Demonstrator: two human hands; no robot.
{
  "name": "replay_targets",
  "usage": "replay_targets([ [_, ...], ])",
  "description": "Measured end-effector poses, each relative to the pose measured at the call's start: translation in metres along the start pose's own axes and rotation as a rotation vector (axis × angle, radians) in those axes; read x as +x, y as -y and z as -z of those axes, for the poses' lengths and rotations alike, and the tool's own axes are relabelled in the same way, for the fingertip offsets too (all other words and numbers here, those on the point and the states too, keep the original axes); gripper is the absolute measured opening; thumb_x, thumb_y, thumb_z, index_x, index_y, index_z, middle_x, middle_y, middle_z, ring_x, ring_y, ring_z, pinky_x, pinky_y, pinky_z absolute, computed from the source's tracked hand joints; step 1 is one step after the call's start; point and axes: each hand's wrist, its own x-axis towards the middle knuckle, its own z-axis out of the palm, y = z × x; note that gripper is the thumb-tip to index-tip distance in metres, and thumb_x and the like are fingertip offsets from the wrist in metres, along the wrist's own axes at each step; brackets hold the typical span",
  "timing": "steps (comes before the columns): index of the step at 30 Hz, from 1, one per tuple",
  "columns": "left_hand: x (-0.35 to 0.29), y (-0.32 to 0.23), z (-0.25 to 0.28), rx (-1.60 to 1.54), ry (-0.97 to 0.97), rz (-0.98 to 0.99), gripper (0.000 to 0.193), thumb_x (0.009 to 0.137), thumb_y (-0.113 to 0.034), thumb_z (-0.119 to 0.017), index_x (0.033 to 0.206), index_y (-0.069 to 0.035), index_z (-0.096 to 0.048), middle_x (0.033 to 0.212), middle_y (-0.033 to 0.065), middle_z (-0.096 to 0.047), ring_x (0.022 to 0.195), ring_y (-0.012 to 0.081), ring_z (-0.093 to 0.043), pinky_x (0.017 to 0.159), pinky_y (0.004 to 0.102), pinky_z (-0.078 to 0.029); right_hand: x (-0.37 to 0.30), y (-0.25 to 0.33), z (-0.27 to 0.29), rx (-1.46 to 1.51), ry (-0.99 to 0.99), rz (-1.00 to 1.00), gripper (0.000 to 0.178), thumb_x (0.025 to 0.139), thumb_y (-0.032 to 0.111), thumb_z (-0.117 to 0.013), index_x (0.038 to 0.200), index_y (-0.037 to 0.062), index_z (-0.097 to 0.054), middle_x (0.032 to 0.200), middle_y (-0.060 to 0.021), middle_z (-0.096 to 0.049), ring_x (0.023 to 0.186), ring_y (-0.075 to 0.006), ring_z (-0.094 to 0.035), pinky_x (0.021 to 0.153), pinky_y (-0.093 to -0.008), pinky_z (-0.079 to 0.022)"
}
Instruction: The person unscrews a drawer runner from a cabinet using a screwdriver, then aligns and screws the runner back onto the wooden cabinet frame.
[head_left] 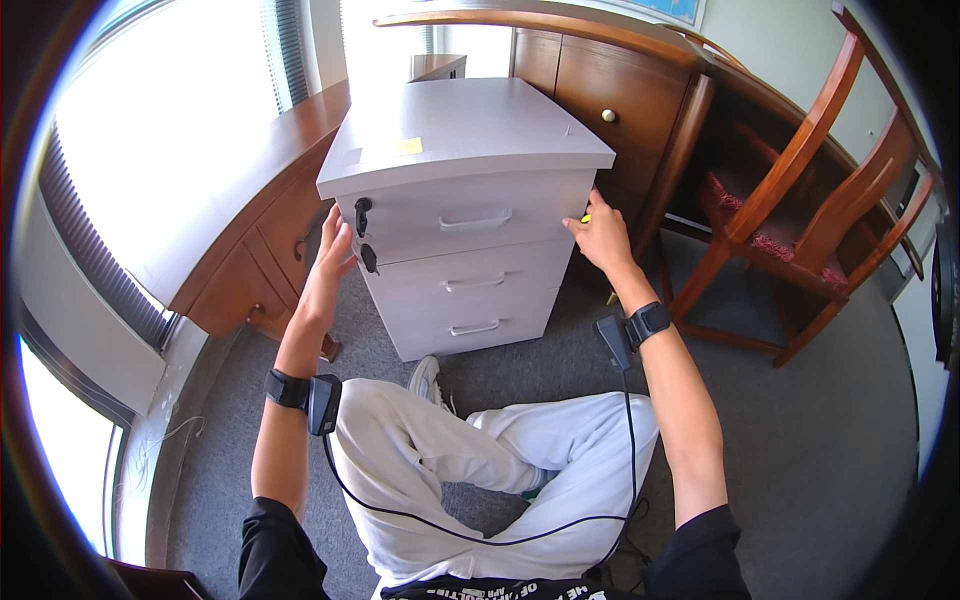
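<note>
The pale grey drawer cabinet (468, 238) is set between the two grips. The left grip (332, 250) is spread, its fingers extended along the cabinet's left side; nothing is seen grasped there. In the right grip (602, 238), at the right front edge, a small yellow-green object (586, 218) is apparently pinched; most of it is hidden by the fingers. Just right of the left grip, a black key (362, 216) is seated in the cabinet's front, and it could be knocked or bent if that grip were slid inward. The object could be dropped if the pinch were loosened. The black cable (480, 542), slung below both grips, could be pulled taut if they were parted further.
</note>
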Motion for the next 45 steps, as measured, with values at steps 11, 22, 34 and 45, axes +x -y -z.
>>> replay_targets([
  [11, 0.0, -0.018, -0.018, 0.094, 0.192, 0.016, 0.095, 0.087, -0.04, -0.059, 0.153, -0.009, 0.002, 0.157, 0.0246, -0.002, 0.146, 0.0382, -0.006, 0.117, 0.0473, -0.013, 0.041, -0.016, 0.006, 0.099, 0.145, -0.19, 0.052, 0.081, 0.01, -0.071, 0.127, 0.0048, -0.047, 0.081, -0.014, -0.068, 0.056, -0.0215, -0.065, 0.052, -0.0354, -0.053],
  [22, 0.01, -0.012, -0.036, 0.162, 0.253, -0.003, 0.101, 0.078, -0.019, -0.061, 0.154, -0.018, 0.007, 0.159, 0.0168, 0.005, 0.146, 0.0362, -0.005, 0.117, 0.0509, -0.011, 0.049, -0.031, -0.026, -0.15, -0.045, -0.208, 0.052, 0.085, 0.027, -0.07, 0.124, 0.001, -0.047, 0.105, -0.0244, -0.066, 0.102, -0.043, -0.062, 0.086, -0.0495, -0.05],
  [34, 0.023, -0.009, -0.048, 0.276, 0.385, -0.086, 0.102, 0.081, -0.021, -0.063, 0.149, 0.003, 0.008, 0.156, 0.029, 0.001, 0.147, 0.0344, -0.004, 0.115, 0.0382, -0.022, -0.018, 0.05, -0.042, 0.015, -0.219, 0.395, 0.037, 0.084, 0.013, -0.068, 0.116, 0.0045, -0.051, 0.117, -0.0146, -0.052, 0.091, -0.0399, -0.063, 0.074, -0.0441, -0.053],
  [45, 0.038, -0.03, -0.051, 0.569, -0.04, -0.184, 0.067, 0.084, -0.015, -0.065, 0.144, -0.005, -0.035, 0.141, 0.0261, -0.041, 0.135, 0.0348, -0.038, 0.107, 0.0414, -0.037, -0.013, 0.073, -0.043, -0.221, 0.012, 0.316, 0.043, 0.082, 0.004, -0.062, 0.121, 0.001, -0.044, 0.123, -0.015, -0.049, 0.083, -0.045, -0.063, 0.07, -0.0503, -0.054],
])
